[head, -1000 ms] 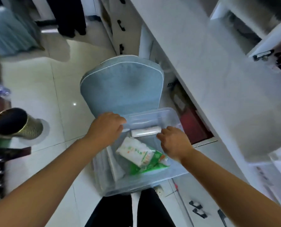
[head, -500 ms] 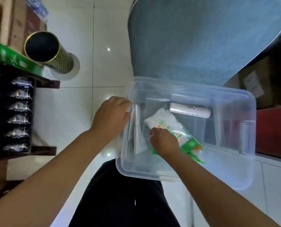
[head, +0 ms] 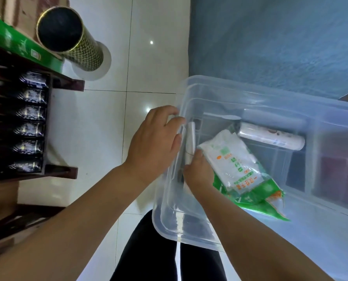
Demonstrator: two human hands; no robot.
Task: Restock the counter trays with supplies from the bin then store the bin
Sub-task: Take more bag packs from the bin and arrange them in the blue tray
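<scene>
Left grip (head: 153, 141) on clear plastic bin (head: 250, 94)

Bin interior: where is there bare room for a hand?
The bin has bare floor in its near left corner, below the right hand, and at its right end past the packet and roll. Crowded by the left wall, where the left hand grips.

Packet (head: 238, 165) and roll (head: 270, 136) inside bin (head: 189, 236), chair (head: 270, 41) behind, canister (head: 67, 37) and shelf (head: 27, 118) left

Both arms reach forward; left hand (head: 155, 142) grips the bin (head: 250, 91) rim, right hand (head: 198, 173) pinches the packet (head: 236, 165).
</scene>
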